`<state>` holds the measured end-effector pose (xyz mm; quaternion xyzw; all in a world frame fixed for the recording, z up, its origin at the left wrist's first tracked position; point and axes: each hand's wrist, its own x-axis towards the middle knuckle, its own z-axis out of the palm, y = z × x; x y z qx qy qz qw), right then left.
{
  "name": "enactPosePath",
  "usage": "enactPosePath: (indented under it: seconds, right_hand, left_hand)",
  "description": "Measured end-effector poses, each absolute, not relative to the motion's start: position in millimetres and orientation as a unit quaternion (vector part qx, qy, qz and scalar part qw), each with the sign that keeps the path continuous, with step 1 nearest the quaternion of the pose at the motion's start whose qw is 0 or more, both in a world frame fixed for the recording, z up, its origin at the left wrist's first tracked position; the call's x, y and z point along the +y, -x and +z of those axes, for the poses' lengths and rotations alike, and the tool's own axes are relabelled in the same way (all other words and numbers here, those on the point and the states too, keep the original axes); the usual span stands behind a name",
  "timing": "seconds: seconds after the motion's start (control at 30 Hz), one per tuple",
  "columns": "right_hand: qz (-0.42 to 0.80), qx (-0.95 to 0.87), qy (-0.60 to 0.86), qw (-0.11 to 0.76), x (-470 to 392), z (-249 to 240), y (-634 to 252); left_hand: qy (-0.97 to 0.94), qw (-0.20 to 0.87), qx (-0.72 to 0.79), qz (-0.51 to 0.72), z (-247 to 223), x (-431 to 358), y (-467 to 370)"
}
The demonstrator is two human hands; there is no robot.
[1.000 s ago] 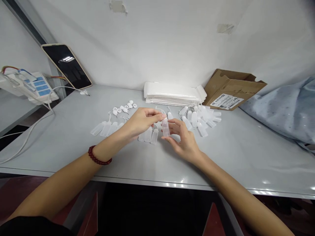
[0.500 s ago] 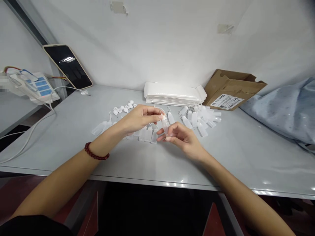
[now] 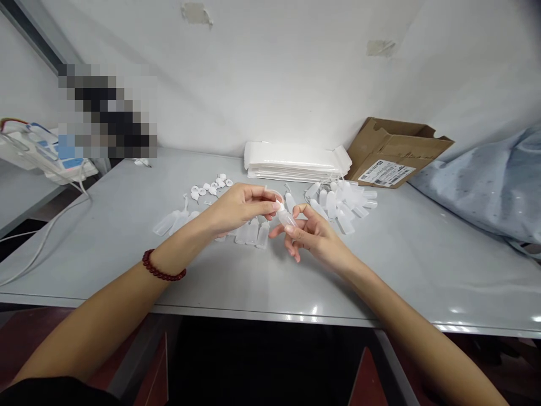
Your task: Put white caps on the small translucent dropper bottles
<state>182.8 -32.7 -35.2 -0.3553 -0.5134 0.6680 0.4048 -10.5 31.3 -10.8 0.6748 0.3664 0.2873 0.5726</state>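
- Glossy grey tabletop (image 3: 236,282) meets a white wall (image 3: 287,73) behind the stack of flattened white cartons (image 3: 296,163).
- Before that stack, 1 translucent squeeze bottle (image 3: 287,217) tilts between 2 hands: left hand (image 3: 243,207) pinching its white top, right hand (image 3: 316,234) gripping its body.
- Work looks partway: nozzle caps (image 3: 194,194) lie loose left of the stack, row bottles (image 3: 251,232) front-left, piled bottles (image 3: 345,221) front-right; which are finished, I cannot tell.
- Moving room spreads frontward from the stack to the table's front edge (image 3: 270,317); rightward stands a cardboard box (image 3: 399,152).
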Motion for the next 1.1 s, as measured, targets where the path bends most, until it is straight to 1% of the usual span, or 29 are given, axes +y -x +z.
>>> enactPosePath:
  seconds: [0.1,0.17,0.4,0.5,0.57,0.63,0.77,0.83,0.9,1.03,1.1]
  right_hand:
    - [0.639,-0.523,0.392,0.406,-34.1,-34.6,-181.5]
    - [0.641,-0.516,0.398,0.405,-34.3,-33.7,-182.0]
    - [0.722,-0.459,0.340,0.390,-32.1,-32.9,-185.9]
    - [0.758,-0.432,0.313,0.374,-31.3,-35.2,-185.7]
    - [0.762,-0.433,0.306,0.372,-31.5,-36.9,-184.5]
    - [0.738,-0.453,0.324,0.381,-32.5,-38.0,-182.8]
    - [0.646,-0.514,0.398,0.401,-35.8,-37.4,-179.2]
    - [0.626,-0.526,0.413,0.402,-36.7,-36.4,-179.0]
    - [0.646,-0.514,0.402,0.396,-36.6,-35.3,-180.6]
    - [0.728,-0.467,0.352,0.359,-34.8,-33.5,-186.3]
    - [0.743,-0.457,0.346,0.345,-34.2,-33.4,-187.8]
  left_hand:
    - [-0.685,0.571,0.357,0.277,-10.2,28.6,9.0]
    - [-0.691,0.569,0.348,0.278,-10.5,28.1,8.6]
    - [-0.693,0.582,0.271,0.328,-19.3,29.9,6.7]
    - [-0.697,0.584,0.263,0.324,-19.5,29.8,7.5]
    - [-0.702,0.580,0.266,0.315,-17.0,29.3,8.5]
    - [-0.707,0.572,0.279,0.308,-13.6,28.4,9.2]
    - [-0.716,0.540,0.323,0.303,-8.7,25.6,8.5]
    - [-0.720,0.532,0.331,0.300,-8.4,24.7,7.9]
    - [-0.726,0.530,0.321,0.299,-8.7,24.8,8.2]
    - [-0.746,0.525,0.278,0.302,-7.6,27.2,11.6]
    - [-0.755,0.523,0.262,0.295,-5.8,28.0,13.6]
